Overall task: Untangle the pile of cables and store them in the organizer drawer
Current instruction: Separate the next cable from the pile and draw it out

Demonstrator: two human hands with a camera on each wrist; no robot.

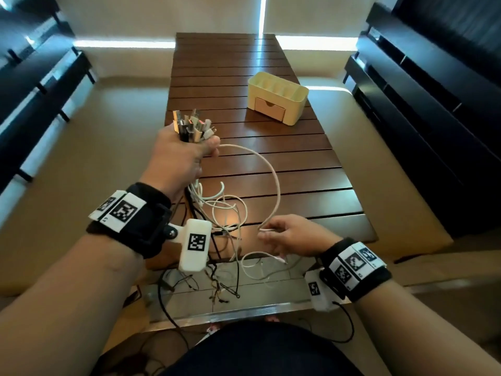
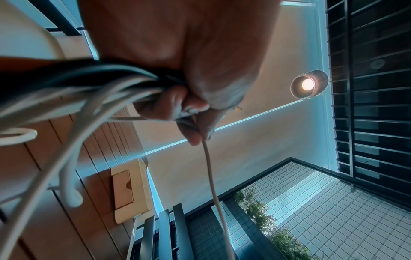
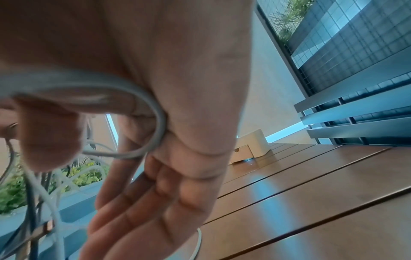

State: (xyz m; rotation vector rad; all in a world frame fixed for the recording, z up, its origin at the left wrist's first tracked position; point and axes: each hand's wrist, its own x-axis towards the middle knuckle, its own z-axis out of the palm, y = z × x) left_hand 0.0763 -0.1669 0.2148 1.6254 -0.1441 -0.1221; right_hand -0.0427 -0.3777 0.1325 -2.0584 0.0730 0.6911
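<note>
Left hand (image 1: 180, 156), frame centre-left, clamps the bundle of black and white cables (image 1: 189, 126) by their plugs, evidently keeping ends sorted. Right hand (image 1: 291, 234), lower right, pinches one white cable loop (image 1: 268, 169), drawing it free. Yellow plastic organizer's drawer (image 1: 270, 107) sits closed.

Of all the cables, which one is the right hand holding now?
The white cable that arches alone from the left hand to the right hand, which pinches it. The other cables hang tangled below the left hand.
</note>
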